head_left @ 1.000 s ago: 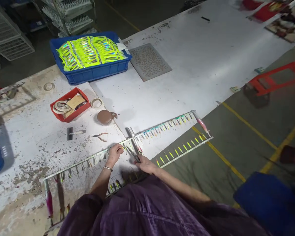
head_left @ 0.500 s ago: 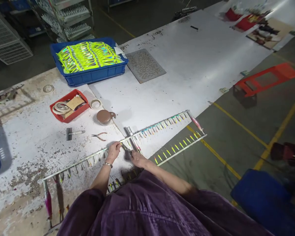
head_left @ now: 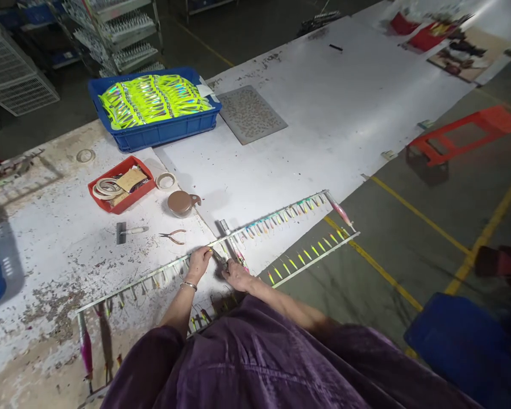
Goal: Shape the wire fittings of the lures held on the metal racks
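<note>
A long metal frame (head_left: 148, 275) with small fishing lures (head_left: 300, 210) hanging along its bar lies slantwise before me. A lower rail (head_left: 315, 258) carries more yellow-green lures. At the middle of the upper bar, my left hand (head_left: 199, 264) pinches something small and yellowish, apparently a fishing lure; the fingers mostly cover it. My right hand (head_left: 237, 276) is closed around slim metal pliers (head_left: 218, 257), whose tip points up-left to the left fingertips. Beside the right hand, a pink-and-silver handle (head_left: 238, 250) crosses under the bar.
Beyond the frame lie orange-handled pliers (head_left: 174, 237), a scraper (head_left: 127, 231), a brown round tape measure-like case (head_left: 181, 203), a tape roll (head_left: 165, 181) and a red tray (head_left: 123, 190). A blue crate (head_left: 165, 129) of bright yellow pieces stands farther back, near a grey mat (head_left: 250, 113).
The view has shifted very slightly. Both hands stay at the same spot on the bar; the right hand and its pliers have turned only a little.
</note>
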